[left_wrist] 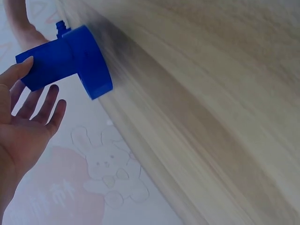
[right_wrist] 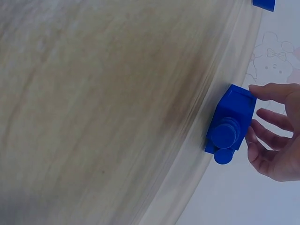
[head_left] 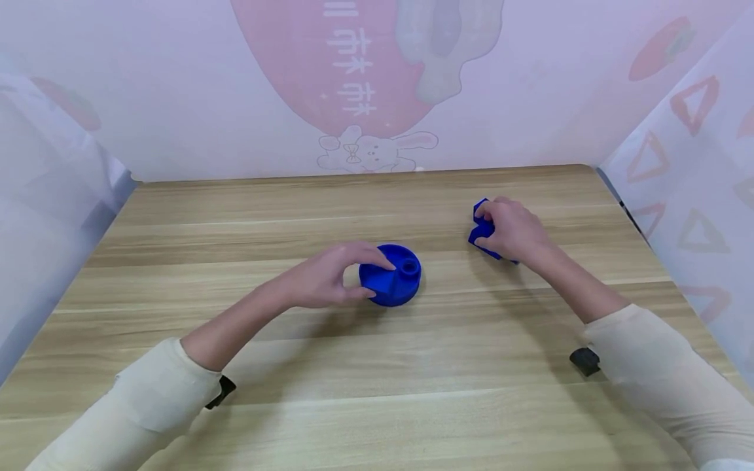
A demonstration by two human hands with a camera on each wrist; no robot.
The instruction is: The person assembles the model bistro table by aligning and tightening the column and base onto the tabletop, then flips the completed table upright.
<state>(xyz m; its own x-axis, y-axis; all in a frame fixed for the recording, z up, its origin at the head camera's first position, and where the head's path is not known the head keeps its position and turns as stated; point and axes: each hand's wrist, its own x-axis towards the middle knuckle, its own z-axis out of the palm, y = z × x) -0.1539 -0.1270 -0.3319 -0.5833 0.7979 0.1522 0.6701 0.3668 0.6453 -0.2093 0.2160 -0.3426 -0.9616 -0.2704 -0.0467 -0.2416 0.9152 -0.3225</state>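
Near the middle of the table, my left hand (head_left: 323, 278) pinches the raised block of a round blue plastic part (head_left: 406, 291). This part has a disc-shaped base with a rim, and a hollow tube stands beside the block. In the left wrist view the thumb lies on one face of the block (left_wrist: 49, 65), with the fingers at its other side. Farther back on the right, my right hand (head_left: 518, 229) grips a blue plastic part (head_left: 483, 230) with a notched, angular end. Two round knobs (right_wrist: 225, 136) show on it in the right wrist view. The palm side hides some of it in the head view.
Both parts are at the wood-grain table (head_left: 377, 392). A pale printed curtain (head_left: 530, 118) stands behind the table's back edge, with more cloth at both sides. Dark pieces (head_left: 585, 361) show beneath both sleeves.
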